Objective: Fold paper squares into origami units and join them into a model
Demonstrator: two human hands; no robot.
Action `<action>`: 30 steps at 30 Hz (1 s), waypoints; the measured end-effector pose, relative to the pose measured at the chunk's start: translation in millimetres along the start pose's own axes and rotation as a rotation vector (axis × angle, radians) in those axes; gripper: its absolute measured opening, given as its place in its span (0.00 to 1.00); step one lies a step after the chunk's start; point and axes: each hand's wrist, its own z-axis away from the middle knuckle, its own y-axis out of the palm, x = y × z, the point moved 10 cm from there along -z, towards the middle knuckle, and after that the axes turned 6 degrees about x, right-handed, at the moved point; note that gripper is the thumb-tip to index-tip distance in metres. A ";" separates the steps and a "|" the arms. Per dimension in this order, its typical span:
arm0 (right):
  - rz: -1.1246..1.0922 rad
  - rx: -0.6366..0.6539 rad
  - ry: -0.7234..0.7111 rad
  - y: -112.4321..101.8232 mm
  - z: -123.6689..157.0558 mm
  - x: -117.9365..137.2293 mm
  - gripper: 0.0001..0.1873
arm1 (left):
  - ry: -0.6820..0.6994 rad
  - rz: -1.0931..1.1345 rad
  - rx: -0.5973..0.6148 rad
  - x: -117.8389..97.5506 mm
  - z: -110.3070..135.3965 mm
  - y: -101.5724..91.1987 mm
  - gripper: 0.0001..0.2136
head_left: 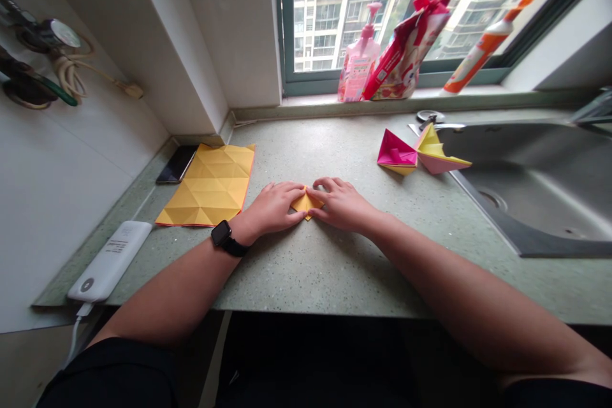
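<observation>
A small folded piece of yellow paper (306, 203) lies on the speckled green counter (310, 261) in front of me. My left hand (272, 207) presses on its left side with fingers held together, and my right hand (339, 203) pinches its right side with curled fingers. Most of the paper is hidden under my fingers. A black watch (224, 237) is on my left wrist. A creased yellow sheet (210, 185) lies flat to the left. Two folded paper boats, one pink (396, 153) and one yellow (437, 152), sit to the right near the sink.
A steel sink (535, 185) fills the right side. A phone (176, 164) and a white power bank (111, 261) lie at the left. On the window sill stand a pink pump bottle (358, 64), a red pouch (406, 51) and an orange bottle (482, 48).
</observation>
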 end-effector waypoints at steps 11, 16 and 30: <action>-0.014 0.056 0.002 2.0 1.0 -1.7 0.33 | 0.009 -0.029 0.014 -1.2 0.4 -1.6 0.20; -0.022 0.073 0.016 2.1 1.7 -1.0 0.32 | 0.075 -0.062 -0.039 -6.1 2.0 -6.7 0.13; -0.017 0.036 0.002 3.2 4.8 -1.0 0.32 | 0.095 -0.088 -0.018 -19.1 4.8 -9.3 0.08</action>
